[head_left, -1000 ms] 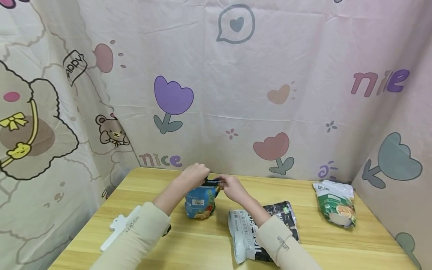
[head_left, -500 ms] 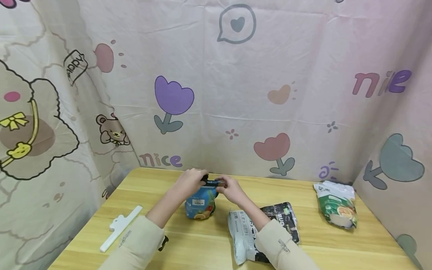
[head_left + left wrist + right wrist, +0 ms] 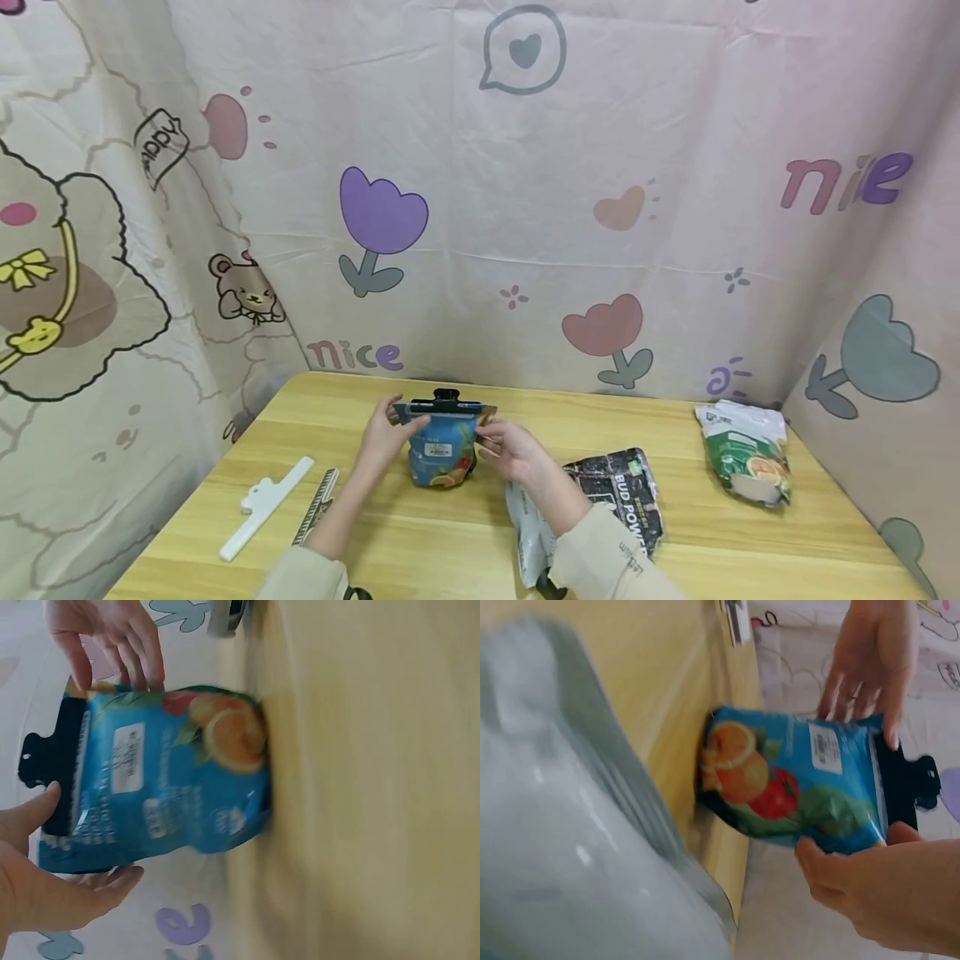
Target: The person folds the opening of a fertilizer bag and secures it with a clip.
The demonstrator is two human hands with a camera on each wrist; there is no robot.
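A blue bag (image 3: 441, 454) with printed fruit stands upright on the table, a black clip (image 3: 447, 405) across its top. My left hand (image 3: 382, 437) holds the bag's upper left corner; in the left wrist view the thumb of this hand (image 3: 56, 892) lies on the black clip (image 3: 66, 765) and its fingers are behind the bag (image 3: 172, 780). At the upper right side, my right hand (image 3: 525, 458) holds the edge between thumb and fingers. The right wrist view shows the right hand (image 3: 885, 889) against the side of the bag (image 3: 795, 780).
On the left of the table (image 3: 420, 550) lie a white clip (image 3: 262, 510) and a dark patterned strip (image 3: 315, 508), partly behind the left forearm. A black-and-white bag (image 3: 618, 492) lies under the right forearm. A green-and-white bag (image 3: 750, 458) is at the far right.
My left hand has left the clip's middle and moved to the bag's left corner, uncovering the clip. The right hand has shifted slightly lower along the right edge.
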